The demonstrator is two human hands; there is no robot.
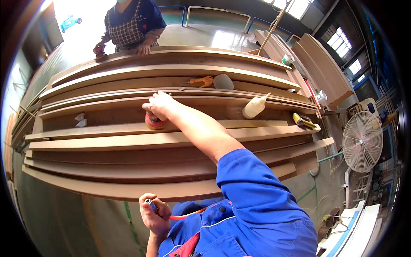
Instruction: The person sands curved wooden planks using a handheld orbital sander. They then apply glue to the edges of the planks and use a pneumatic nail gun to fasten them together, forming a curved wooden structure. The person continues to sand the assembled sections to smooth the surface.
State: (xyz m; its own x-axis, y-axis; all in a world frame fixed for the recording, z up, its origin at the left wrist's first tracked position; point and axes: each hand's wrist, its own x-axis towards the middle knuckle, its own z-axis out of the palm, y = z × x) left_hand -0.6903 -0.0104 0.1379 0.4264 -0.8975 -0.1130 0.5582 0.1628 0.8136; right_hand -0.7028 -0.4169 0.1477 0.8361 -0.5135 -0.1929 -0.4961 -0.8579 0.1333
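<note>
My right arm stretches across the boards, and my right hand [159, 106] is closed around the top of a small red and black sander [154, 121]. The sander sits between two long wooden boards, close to the edge of a pale strip [171, 139]. Low in front of my body, my left hand [155, 217] is wrapped round an air hose coupling [150, 203] with a metal end. An orange hose [188, 215] runs from beside that hand across my blue clothing. Some fingers of my right hand are hidden behind the hand itself.
A cream squeeze bottle [255, 107], an orange-handled tool [203, 81] and a yellow-black cutter [303, 121] lie among the boards. Crumpled white paper [80, 120] is at left. Across the table, a co-worker [130, 25] holds a red sander [100, 53]. A fan [362, 141] stands right.
</note>
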